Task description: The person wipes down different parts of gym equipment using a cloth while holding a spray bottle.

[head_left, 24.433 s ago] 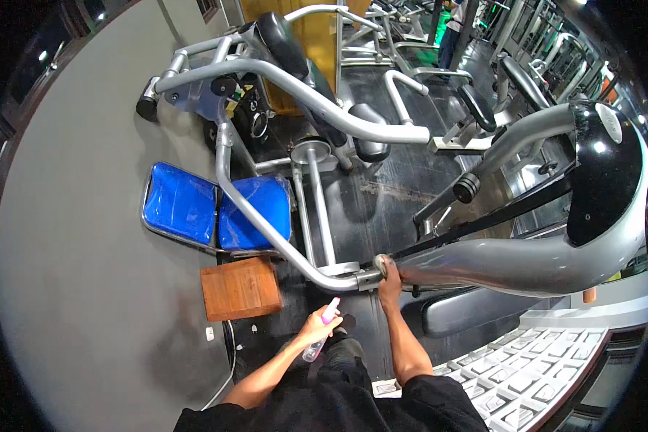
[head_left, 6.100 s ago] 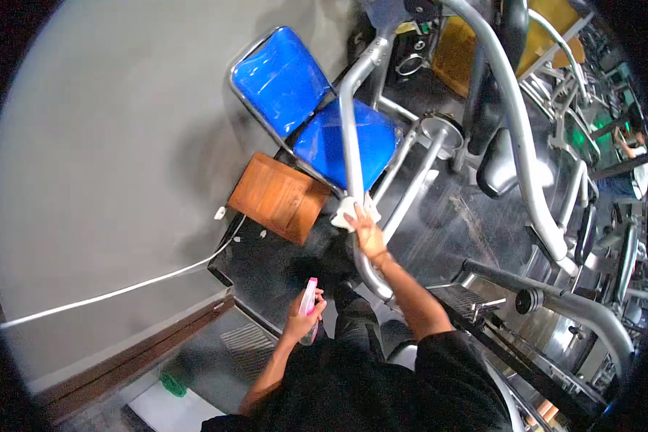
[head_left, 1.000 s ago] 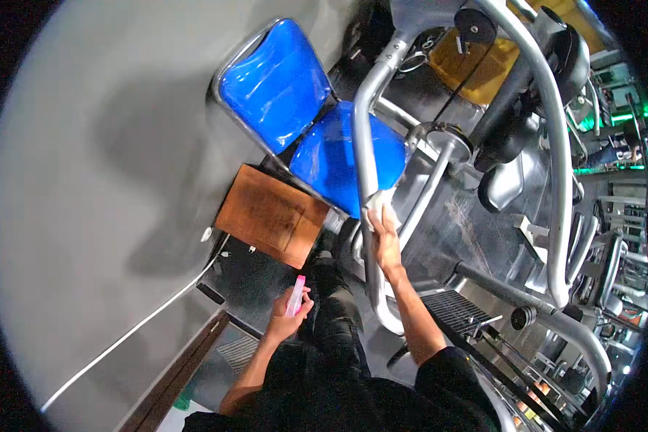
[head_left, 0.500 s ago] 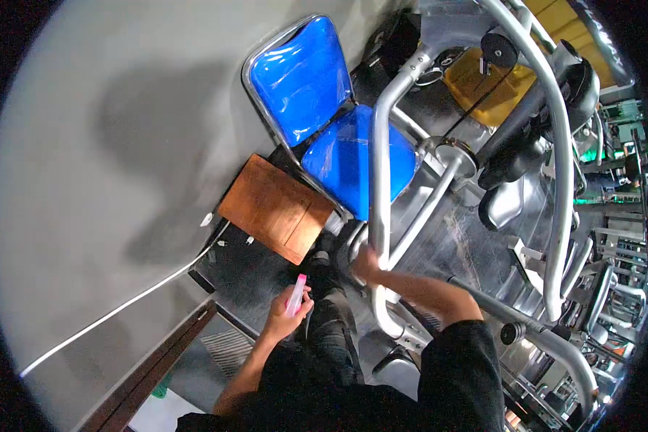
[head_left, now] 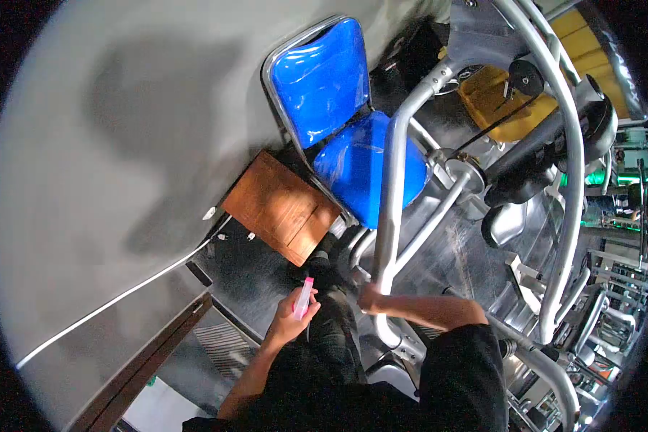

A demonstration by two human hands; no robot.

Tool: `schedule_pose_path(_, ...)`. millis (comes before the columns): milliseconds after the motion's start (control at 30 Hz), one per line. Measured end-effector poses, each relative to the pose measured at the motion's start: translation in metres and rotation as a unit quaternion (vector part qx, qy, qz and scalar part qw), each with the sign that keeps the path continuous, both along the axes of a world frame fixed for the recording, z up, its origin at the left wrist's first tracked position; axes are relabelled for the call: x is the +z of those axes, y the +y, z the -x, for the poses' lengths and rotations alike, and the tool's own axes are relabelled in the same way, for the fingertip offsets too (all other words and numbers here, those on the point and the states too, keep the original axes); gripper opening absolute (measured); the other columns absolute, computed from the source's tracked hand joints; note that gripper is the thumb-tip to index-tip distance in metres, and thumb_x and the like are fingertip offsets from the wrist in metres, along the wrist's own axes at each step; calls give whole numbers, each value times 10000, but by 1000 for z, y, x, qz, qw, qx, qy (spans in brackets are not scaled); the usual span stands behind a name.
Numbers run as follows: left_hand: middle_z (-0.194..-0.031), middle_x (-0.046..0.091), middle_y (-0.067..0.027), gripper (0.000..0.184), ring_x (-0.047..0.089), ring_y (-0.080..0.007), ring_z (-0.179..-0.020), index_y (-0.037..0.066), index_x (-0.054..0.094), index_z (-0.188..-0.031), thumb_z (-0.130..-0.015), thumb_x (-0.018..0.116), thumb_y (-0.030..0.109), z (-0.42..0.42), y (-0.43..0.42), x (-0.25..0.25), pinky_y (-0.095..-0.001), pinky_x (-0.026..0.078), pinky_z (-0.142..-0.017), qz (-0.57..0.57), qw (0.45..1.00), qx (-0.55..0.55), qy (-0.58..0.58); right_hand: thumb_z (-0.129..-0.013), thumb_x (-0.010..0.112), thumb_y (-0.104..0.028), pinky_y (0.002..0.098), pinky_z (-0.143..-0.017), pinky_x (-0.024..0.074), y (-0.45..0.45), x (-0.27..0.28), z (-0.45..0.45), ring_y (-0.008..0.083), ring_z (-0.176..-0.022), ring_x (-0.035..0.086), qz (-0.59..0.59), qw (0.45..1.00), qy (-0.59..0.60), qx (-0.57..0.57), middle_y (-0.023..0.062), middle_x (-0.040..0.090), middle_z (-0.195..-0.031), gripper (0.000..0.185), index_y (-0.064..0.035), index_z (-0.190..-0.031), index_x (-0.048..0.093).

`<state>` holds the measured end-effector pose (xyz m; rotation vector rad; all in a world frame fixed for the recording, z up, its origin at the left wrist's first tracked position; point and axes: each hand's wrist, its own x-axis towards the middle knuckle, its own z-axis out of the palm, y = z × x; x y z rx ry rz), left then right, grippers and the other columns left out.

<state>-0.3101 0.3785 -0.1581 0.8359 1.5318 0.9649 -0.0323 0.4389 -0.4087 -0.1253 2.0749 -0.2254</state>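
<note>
Pink-topped bottle in one hand, silver tube beside the other

The left hand (head_left: pixel 286 322) has its grip wrapped round the pink-topped bottle (head_left: pixel 303 302), apart from the silver tube (head_left: pixel 390 194), probably to leave the right hand (head_left: pixel 369 298) room there. That hand is at the tube's lower part; blur hides its fingers, so I cannot tell whether its grip is closed.

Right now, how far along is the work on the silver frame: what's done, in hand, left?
Looks done: the bent tube beside the blue chair, where a cloth was earlier. In hand: the right hand is low at that tube; the left hand holds the spray bottle. Left: perhaps the outer tube, which neither hand touches.
</note>
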Motion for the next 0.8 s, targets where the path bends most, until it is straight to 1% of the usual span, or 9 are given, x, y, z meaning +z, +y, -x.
schedule_pose_path(33,-863,620,-74,156,615,-185,-796,34,566,-928,-805,659,56,1,2,-1,-311,480,-730,1,1000,1,-1,-750,666,-252,445,-583,494,16,5,6,251,-765,639,10,1000,20,-21,26,681,-819,122,-182,-834,720)
schedule_pose_path(67,-863,620,-74,156,615,-185,-796,34,566,-928,-805,659,56,1,4,-1,-311,480,-730,2,1000,3,1,-667,721,-249,464,-581,496,41,6,17,254,-784,634,-136,947,28,-290,47,674,-830,194,-162,-841,730)
schedule_pose_path(133,-866,623,-75,171,616,-180,-807,36,562,-950,-813,658,69,-2,9,4,-312,480,-741,10,1000,14,-6,-727,653,-234,453,-643,466,142,31,52,260,-849,605,-123,985,17,-120,78,642,-870,190,-120,-869,708)
schedule_pose_path(333,-899,620,-70,198,609,-163,-840,29,558,-965,-816,675,85,-3,36,21,-298,474,-770,6,1000,-11,18,-823,523,-224,481,-952,335,341,32,122,299,-971,514,-526,847,80,6,100,590,-1009,277,-77,-992,688)
schedule_pose_path(467,-919,614,-80,196,610,-181,-839,31,559,-951,-804,682,71,0,50,14,-298,475,-763,5,999,-24,29,-802,529,-212,578,-1038,221,234,127,105,366,-1135,476,-402,893,196,-45,170,577,-1164,317,-29,-1016,677)
schedule_pose_path(500,-913,614,-82,196,610,-183,-829,32,561,-946,-798,684,66,0,54,12,-298,476,-752,-16,999,-19,46,-799,523,-195,600,-1049,183,213,101,105,382,-1161,462,-246,963,41,-103,191,598,-1124,307,-2,-978,682)
schedule_pose_path(533,-913,614,-82,196,610,-183,-829,32,561,-946,-798,684,66,1,58,11,-298,476,-752,-17,999,-15,45,-777,545,-171,615,-988,261,161,94,76,381,-1086,520,-289,942,157,-62,158,647,-1011,244,-40,-902,708)
schedule_pose_path(667,-912,622,-96,176,617,-196,-837,36,561,-915,-790,683,57,3,66,8,-315,479,-739,-29,999,-7,29,-762,601,-199,527,-697,427,72,67,31,281,-825,580,19,992,97,-77,77,670,-875,155,-134,-824,727)
schedule_pose_path(800,-916,627,-100,160,622,-220,-855,38,557,-897,-793,676,61,-1,74,2,-329,480,-748,-15,1000,-6,27,-749,589,-181,507,-709,430,132,45,40,300,-881,573,-96,986,72,-117,126,649,-919,180,-93,-839,717)
